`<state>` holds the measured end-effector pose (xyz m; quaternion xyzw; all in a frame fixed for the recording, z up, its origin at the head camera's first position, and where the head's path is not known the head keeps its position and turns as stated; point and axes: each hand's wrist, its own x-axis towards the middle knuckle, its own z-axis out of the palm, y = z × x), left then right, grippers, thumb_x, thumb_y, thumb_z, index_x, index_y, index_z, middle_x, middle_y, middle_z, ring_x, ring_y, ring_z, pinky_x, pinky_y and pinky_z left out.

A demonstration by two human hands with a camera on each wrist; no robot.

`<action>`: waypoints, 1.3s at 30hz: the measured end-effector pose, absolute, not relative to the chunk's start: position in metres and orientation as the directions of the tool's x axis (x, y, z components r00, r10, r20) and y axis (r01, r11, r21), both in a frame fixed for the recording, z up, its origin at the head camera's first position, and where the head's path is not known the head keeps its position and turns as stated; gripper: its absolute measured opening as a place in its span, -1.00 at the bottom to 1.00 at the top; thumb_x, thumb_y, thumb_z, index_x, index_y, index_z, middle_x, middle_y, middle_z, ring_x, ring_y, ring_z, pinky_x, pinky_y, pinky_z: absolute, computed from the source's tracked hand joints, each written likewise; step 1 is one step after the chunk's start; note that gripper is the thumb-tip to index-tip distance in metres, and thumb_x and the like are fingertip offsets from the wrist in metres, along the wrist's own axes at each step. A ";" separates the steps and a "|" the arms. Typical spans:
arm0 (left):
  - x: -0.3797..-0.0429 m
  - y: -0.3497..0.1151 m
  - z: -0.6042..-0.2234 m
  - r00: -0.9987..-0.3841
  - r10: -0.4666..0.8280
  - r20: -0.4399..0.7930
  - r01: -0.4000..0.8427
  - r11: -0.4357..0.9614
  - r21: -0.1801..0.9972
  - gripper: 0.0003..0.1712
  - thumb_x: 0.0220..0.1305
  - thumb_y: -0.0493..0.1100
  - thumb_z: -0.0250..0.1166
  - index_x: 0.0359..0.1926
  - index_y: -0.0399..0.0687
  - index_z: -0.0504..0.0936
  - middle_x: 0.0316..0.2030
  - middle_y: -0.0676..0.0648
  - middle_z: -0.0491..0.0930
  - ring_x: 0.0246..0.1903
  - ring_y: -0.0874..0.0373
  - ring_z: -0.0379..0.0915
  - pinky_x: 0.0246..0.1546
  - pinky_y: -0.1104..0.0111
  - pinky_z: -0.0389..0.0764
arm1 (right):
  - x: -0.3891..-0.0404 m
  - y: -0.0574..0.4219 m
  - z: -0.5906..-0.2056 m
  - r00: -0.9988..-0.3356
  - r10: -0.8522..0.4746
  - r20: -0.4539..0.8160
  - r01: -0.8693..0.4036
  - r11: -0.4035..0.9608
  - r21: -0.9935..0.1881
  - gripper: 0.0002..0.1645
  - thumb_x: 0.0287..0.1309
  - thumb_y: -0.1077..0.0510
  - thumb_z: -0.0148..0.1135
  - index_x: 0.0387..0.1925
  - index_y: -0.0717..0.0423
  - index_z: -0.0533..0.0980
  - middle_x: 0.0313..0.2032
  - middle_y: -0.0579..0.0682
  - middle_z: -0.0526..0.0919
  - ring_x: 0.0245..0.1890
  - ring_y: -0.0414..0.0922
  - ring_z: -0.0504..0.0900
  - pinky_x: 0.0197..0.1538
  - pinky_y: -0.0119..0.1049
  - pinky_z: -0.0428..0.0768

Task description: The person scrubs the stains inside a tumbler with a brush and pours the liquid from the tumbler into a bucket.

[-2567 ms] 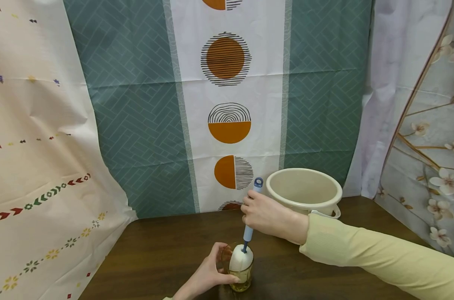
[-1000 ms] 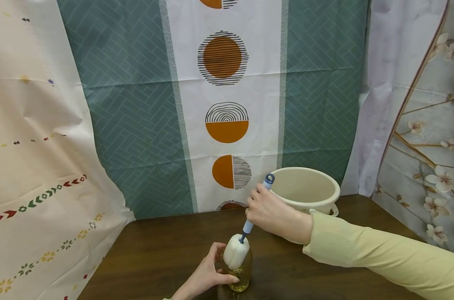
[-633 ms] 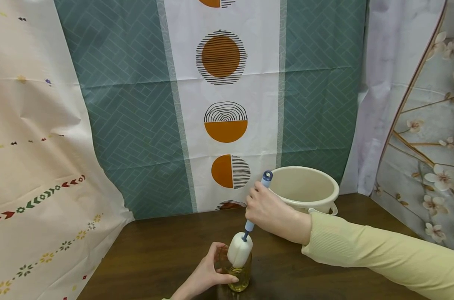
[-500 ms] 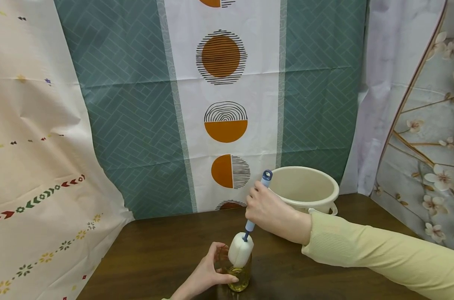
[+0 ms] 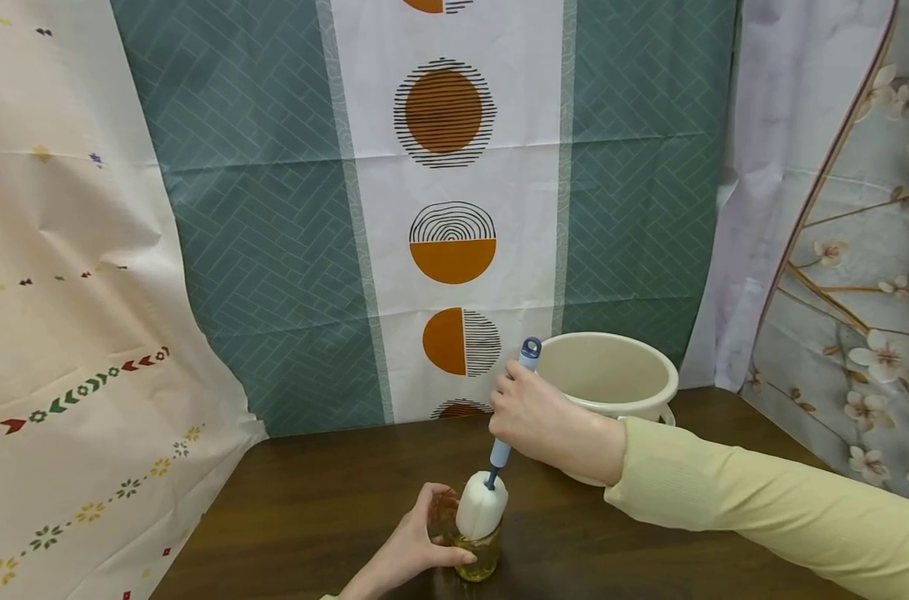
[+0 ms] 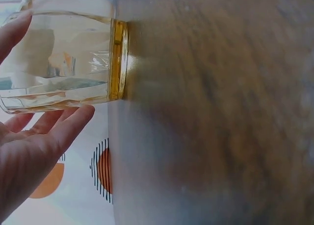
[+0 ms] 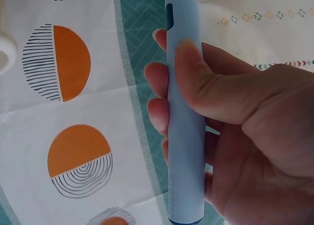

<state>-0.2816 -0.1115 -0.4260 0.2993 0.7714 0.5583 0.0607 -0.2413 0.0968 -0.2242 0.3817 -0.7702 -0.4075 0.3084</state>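
An amber-tinted glass tumbler (image 5: 478,563) stands upright on the wooden table, its thick base (image 6: 117,60) on the tabletop in the left wrist view. My left hand (image 5: 415,542) grips it from the left, thumb on the near side, fingers around the far side. My right hand (image 5: 544,425) holds a sponge bottle brush by its light blue handle (image 7: 185,136), thumb along it and fingers wrapped behind. The white sponge head (image 5: 481,506) sits partly inside the glass, its top above the rim. A dark blue hanging loop (image 5: 531,346) tops the tilted handle.
A cream bucket (image 5: 607,406) with a side handle stands behind my right forearm. The dark brown table (image 5: 334,492) ends at hanging cloths: a green one with orange circles (image 5: 452,262) at the back, patterned ones left and right.
The sponge rose in the glass and tipped left, then swung back right and sank slightly. My right hand moved with the handle; my left hand kept its grip on the glass.
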 end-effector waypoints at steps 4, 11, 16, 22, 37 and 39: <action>-0.282 -0.111 -0.428 -0.815 0.526 0.242 0.397 0.203 0.895 -0.19 -0.09 -0.17 0.46 0.10 -0.17 0.14 -0.02 -0.15 0.30 -0.10 -0.05 0.31 -0.28 0.07 0.47 | -0.242 0.098 -0.224 -0.508 -0.847 0.158 -0.362 0.377 0.853 -0.91 -0.04 0.04 0.34 -0.58 -0.19 0.62 -0.57 -0.14 0.55 -0.50 -0.15 0.39 -0.36 -0.29 0.23; -0.284 -0.111 -0.430 -0.816 0.527 0.237 0.392 0.202 0.898 -0.18 -0.09 -0.20 0.46 0.11 -0.12 0.14 0.01 -0.16 0.29 -0.12 -0.03 0.32 -0.26 0.10 0.47 | -0.245 0.102 -0.226 -0.490 -0.853 0.181 -0.381 0.396 0.835 -0.89 -0.05 0.05 0.34 -0.60 -0.20 0.60 -0.60 -0.15 0.51 -0.54 -0.16 0.38 -0.40 -0.29 0.21; -0.285 -0.111 -0.431 -0.806 0.536 0.249 0.402 0.188 0.896 -0.19 -0.10 -0.24 0.45 0.10 -0.16 0.14 -0.01 -0.18 0.29 -0.13 -0.05 0.33 -0.26 0.15 0.48 | -0.247 0.103 -0.228 -0.519 -0.838 0.166 -0.387 0.404 0.829 -0.93 -0.07 0.05 0.36 -0.57 -0.20 0.60 -0.59 -0.15 0.50 -0.54 -0.16 0.38 -0.40 -0.28 0.22; -0.284 -0.111 -0.431 -0.806 0.535 0.254 0.406 0.187 0.894 -0.20 -0.10 -0.24 0.46 0.10 -0.14 0.15 0.00 -0.16 0.30 -0.10 -0.04 0.34 -0.26 0.17 0.48 | -0.253 0.107 -0.232 -0.517 -0.841 0.160 -0.389 0.397 0.831 -0.94 -0.09 0.06 0.37 -0.52 -0.20 0.61 -0.56 -0.17 0.50 -0.52 -0.16 0.39 -0.38 -0.27 0.23; -0.281 -0.112 -0.426 -0.812 0.529 0.247 0.396 0.189 0.898 -0.21 -0.09 -0.19 0.46 0.09 -0.13 0.15 0.00 -0.15 0.30 -0.10 -0.04 0.31 -0.25 0.11 0.47 | -0.261 0.111 -0.242 -0.506 -0.848 0.155 -0.394 0.388 0.833 -0.95 -0.06 0.05 0.35 -0.47 -0.20 0.61 -0.56 -0.14 0.49 -0.52 -0.15 0.37 -0.37 -0.27 0.23; -0.281 -0.112 -0.426 -0.812 0.529 0.247 0.398 0.192 0.897 -0.21 -0.08 -0.19 0.46 0.09 -0.14 0.15 -0.01 -0.15 0.30 -0.10 -0.04 0.31 -0.26 0.11 0.47 | -0.261 0.110 -0.243 -0.509 -0.847 0.155 -0.386 0.385 0.838 -0.95 -0.05 0.05 0.34 -0.47 -0.20 0.60 -0.55 -0.13 0.49 -0.51 -0.15 0.37 -0.37 -0.28 0.22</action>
